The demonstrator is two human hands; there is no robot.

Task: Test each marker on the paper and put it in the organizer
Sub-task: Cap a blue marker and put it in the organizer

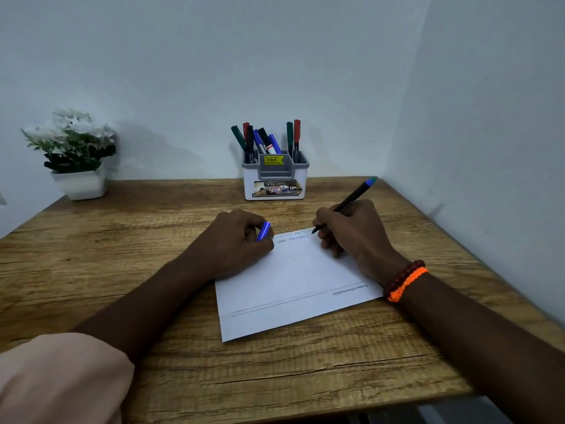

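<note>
Wooden desk point(122, 270): brown grain surface fills the lower frame; its near edge is cut off at the bottom.
White paper sheet point(290, 286): lies at frame centre, partly under both hands; zigzag test scribbles run along its far edge, colours hard to make out.
Right hand point(351, 234): fingers closed around a slim black marker point(345, 205) with a blue end, tip touching the paper's far edge; the grip hides the barrel's middle.
Left hand point(235, 243): curled into a loose fist on the paper's left corner, holding a blue cap point(263, 231); most of the cap is hidden by the fingers.
White and grey plastic organizer point(275, 175): upper centre against the wall, holding green, red, black and blue markers point(263, 139); their lower ends are hidden inside.
White potted flowers point(73, 148): upper left.
Peach sleeve point(61, 377): lower left, cut off.
</note>
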